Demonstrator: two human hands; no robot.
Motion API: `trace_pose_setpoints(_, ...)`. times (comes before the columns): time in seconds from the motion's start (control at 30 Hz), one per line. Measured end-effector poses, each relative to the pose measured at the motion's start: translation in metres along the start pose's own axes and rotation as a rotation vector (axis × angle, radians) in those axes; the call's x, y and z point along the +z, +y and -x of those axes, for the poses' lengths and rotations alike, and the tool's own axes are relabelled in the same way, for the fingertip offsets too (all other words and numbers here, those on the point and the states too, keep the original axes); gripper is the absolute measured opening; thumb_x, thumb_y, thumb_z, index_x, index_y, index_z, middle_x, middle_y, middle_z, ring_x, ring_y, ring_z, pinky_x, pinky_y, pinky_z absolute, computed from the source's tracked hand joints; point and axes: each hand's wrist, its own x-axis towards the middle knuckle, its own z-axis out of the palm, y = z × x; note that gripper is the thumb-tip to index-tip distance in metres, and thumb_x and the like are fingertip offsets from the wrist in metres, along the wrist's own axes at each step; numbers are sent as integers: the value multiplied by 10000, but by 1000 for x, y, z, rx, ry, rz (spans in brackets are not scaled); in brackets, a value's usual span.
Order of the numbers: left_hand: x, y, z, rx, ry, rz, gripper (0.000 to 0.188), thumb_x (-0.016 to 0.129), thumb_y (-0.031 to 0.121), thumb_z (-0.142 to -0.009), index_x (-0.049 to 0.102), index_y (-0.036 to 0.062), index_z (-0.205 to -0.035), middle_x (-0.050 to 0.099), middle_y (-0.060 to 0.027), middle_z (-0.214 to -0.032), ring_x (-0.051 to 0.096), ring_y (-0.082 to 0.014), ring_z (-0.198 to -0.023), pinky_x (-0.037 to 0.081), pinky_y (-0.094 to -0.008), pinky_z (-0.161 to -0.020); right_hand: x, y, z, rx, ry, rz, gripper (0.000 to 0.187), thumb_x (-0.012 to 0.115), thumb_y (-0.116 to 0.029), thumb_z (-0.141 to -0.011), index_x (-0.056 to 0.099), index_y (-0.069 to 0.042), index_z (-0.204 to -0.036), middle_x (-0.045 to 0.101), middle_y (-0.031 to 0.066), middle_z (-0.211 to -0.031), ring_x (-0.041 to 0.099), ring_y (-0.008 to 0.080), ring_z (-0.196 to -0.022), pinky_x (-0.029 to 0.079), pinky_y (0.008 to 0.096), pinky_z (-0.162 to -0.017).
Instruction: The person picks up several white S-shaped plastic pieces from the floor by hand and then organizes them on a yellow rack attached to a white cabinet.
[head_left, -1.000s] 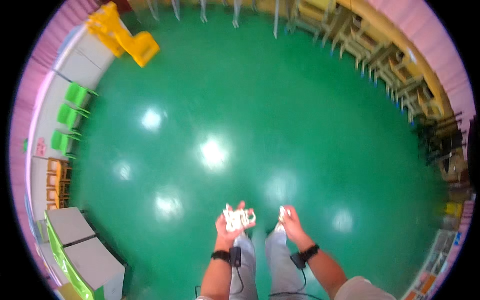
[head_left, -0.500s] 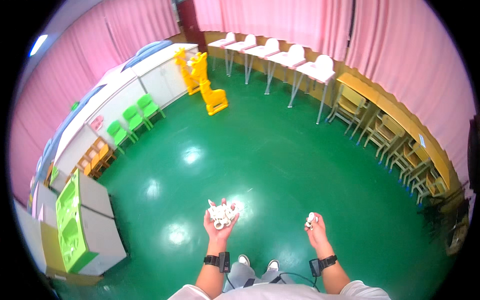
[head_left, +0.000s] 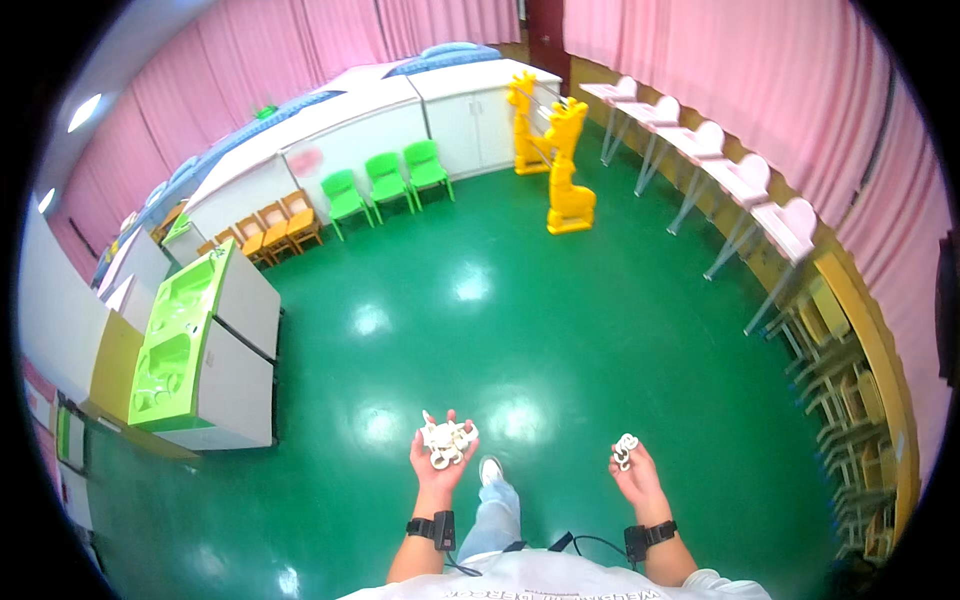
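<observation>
My left hand (head_left: 434,480) is turned palm up, with its fingers curled around a heap of small white pieces (head_left: 449,441). Some of those pieces look ring-shaped, but their exact kind is too small to make out. Level with it on the right, my right hand (head_left: 640,482) grips a few similar white pieces (head_left: 625,450) in its fingers, at least one of them curved like a ring. Both hands are held apart in front of me above the green floor (head_left: 430,350).
A green-topped sink unit (head_left: 205,330) stands at the left. Three green chairs (head_left: 388,180) and several wooden chairs (head_left: 270,228) line the white cabinets (head_left: 470,125). Beyond is a yellow giraffe-shaped stand (head_left: 568,190); white high chairs (head_left: 740,180) and desks (head_left: 885,370) flank the right wall.
My view has turned left, so the room's furniture has shifted rightward. One shoe is now forward while the other is out of sight. Both hands keep their white pieces.
</observation>
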Motion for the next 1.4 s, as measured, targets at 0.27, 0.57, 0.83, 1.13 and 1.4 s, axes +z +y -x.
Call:
trace_pose_setpoints(0.27,82,126,-191,37,-7,-19,328,532,435,-888,622,233,-1131,509,-89,-1343,445,-422,-1237,409,-649,-957,172,-32,-166,13,-36,2,204,457,-47,-943,503,-104,-1133,626,124,-953,588,199,-749,472,306,-595)
trace_pose_setpoints(0.57,146,205,-409,61,-149,-87,308,558,444,-878,639,280,-1126,510,-52,-1351,432,-383,-1267,425,-626,-965,261,-101,-314,-139,57,-35,156,465,-117,-970,517,-112,-1118,630,112,-950,583,186,-730,471,299,-592)
trace_pose_setpoints(0.83,193,252,-602,119,-81,-94,312,479,443,-917,620,270,-1135,517,-64,-1336,453,-409,-1235,446,-630,-936,352,-167,-529,-174,29,-117,131,488,-159,-981,538,-114,-1094,637,73,-936,599,167,-746,483,269,-604)
trace_pose_setpoints(1.13,246,343,-798,229,-162,-67,340,490,440,-915,610,252,-1172,500,-80,-1346,432,-416,-1248,447,-636,-939,641,-229,-750,-79,-349,87,152,476,-100,-967,545,-86,-1101,633,93,-962,587,170,-774,478,283,-640)
trace_pose_setpoints(1.4,260,457,-1039,206,-160,-29,344,461,458,-920,616,265,-1158,533,-71,-1315,446,-409,-1243,430,-630,-956,799,-225,-981,-133,-380,88,166,450,-103,-979,516,-92,-1130,627,105,-963,593,179,-764,492,281,-632)
